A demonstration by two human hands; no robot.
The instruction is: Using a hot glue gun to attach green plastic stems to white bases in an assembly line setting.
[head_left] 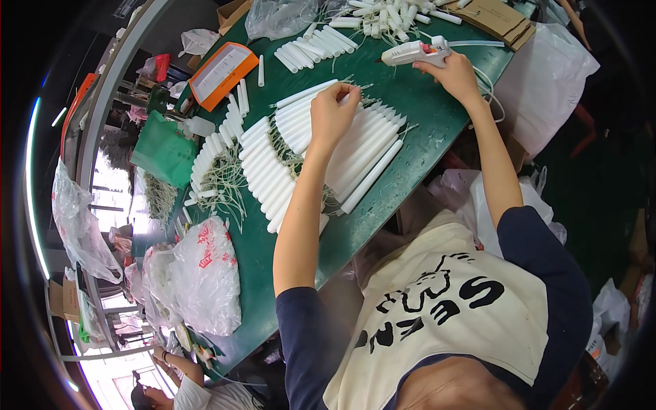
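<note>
Seemingly midway: fanned white candle tubes (342,147) fill the green tabletop (424,116) middle, left hand (333,113) pinching one tube, right hand (456,74) gripping the glue gun (415,52), loose tubes (383,17) waiting at the far edge.

Orange-rimmed flat box (220,72) with white label, bench's far left; brown cardboard pieces (497,16), far right corner; white printed plastic bags (205,273) beside near left edge

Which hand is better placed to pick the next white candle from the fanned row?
Left, probably. The left hand already touches the row of white candles, fingertips on their tips. The right hand is occupied gripping the glue gun, off the row.
</note>
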